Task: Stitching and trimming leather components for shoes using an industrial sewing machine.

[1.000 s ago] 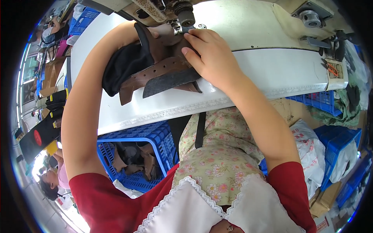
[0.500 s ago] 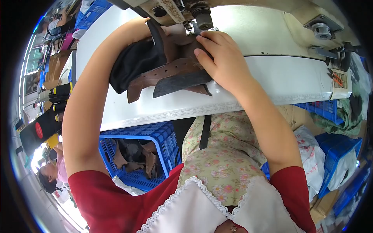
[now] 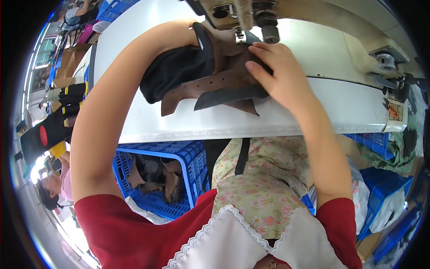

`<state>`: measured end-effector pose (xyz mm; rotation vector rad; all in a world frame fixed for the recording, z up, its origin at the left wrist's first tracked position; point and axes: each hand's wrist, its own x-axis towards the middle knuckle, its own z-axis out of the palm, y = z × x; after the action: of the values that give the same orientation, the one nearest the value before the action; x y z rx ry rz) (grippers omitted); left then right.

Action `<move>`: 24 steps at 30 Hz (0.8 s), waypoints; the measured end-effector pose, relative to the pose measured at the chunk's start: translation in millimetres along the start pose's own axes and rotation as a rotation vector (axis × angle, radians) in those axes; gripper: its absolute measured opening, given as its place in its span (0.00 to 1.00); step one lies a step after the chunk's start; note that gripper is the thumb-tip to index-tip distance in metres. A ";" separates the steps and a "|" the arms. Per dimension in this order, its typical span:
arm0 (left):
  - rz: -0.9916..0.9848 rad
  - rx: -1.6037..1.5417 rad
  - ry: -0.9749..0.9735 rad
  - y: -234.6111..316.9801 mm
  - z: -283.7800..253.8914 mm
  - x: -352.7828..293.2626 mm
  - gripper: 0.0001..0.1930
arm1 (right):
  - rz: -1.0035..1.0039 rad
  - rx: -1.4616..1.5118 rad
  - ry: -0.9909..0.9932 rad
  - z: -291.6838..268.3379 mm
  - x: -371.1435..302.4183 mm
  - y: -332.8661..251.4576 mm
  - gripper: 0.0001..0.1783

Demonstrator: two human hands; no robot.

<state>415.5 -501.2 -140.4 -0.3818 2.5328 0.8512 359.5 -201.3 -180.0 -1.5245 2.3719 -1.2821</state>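
Observation:
A brown leather shoe upper (image 3: 190,88) with a row of holes and black lining (image 3: 174,71) lies under the sewing machine's presser foot (image 3: 240,36). My left arm curves round its far left side. My left hand (image 3: 220,34) grips the piece close to the foot, partly hidden by a dark flap. From the right, my right hand (image 3: 284,74) holds the upper's right part, thumb and fingertips on the leather just beside the foot. A loose black strip (image 3: 228,95) of the upper hangs toward me on the white table (image 3: 148,127).
The machine head (image 3: 268,13) overhangs my hands. Orange-handled snips (image 3: 394,111) lie at the table's right end. Below the table's left part stands a blue crate (image 3: 190,166) with brown and dark pieces. Another blue crate (image 3: 385,188) stands low right. A co-worker (image 3: 56,184) is at far left.
The view has shifted, so table, machine and hands all appear further right and a little lower. Both hands keep their hold, and the upper stays at the presser foot.

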 end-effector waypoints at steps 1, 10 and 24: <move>0.016 0.083 0.034 -0.5 2.8 5.3 0.21 | -0.001 0.004 -0.005 -6.2 0.5 5.0 0.21; 0.329 -0.304 -0.169 20.4 -5.6 -1.0 0.16 | -0.054 0.040 -0.114 -16.3 7.7 22.0 0.22; 0.154 0.270 -0.040 16.8 3.0 -0.1 0.17 | -0.096 0.098 -0.113 -10.8 9.5 20.9 0.23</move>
<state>410.0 -486.3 -134.0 -0.0843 2.6191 0.5513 334.6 -198.4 -183.0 -1.6523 2.1601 -1.2729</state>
